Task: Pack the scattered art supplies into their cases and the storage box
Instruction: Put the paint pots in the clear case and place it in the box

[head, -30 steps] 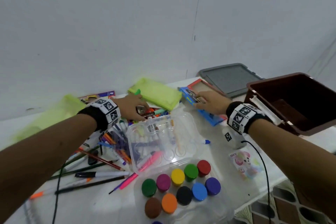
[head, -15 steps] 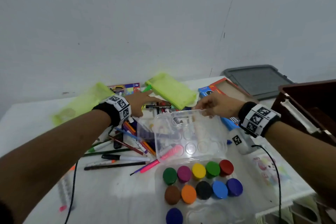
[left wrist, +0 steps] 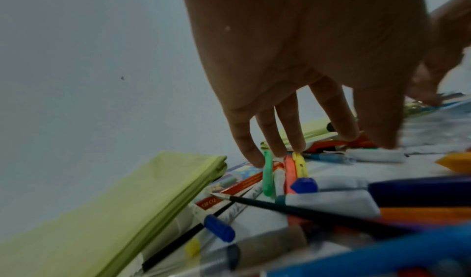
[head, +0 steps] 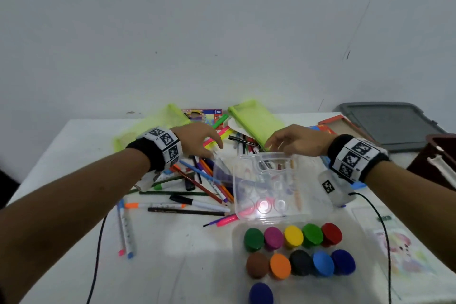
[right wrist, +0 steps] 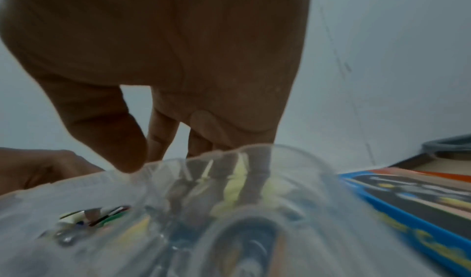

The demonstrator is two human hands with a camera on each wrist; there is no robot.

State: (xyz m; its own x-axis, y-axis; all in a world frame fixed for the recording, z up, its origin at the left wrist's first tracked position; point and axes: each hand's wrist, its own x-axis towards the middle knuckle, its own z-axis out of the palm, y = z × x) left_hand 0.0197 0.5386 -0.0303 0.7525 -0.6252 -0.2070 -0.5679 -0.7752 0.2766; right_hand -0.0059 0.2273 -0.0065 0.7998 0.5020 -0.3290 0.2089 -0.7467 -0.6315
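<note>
Currently closing paint case: right hand [head: 299,141] pinching raised clear lid [head: 265,182] over paint pots [head: 293,237] on counter [head: 74,145]; left hand [head: 197,139] spread above markers [head: 197,180]. Next: lower lid squarely, press shut.

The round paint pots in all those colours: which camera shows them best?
The head view. The paint pots sit in rows in their open clear case, every coloured lid visible from above. The left wrist view shows only pens and a green pouch; the right wrist view shows the blurred clear lid, no pots.
</note>
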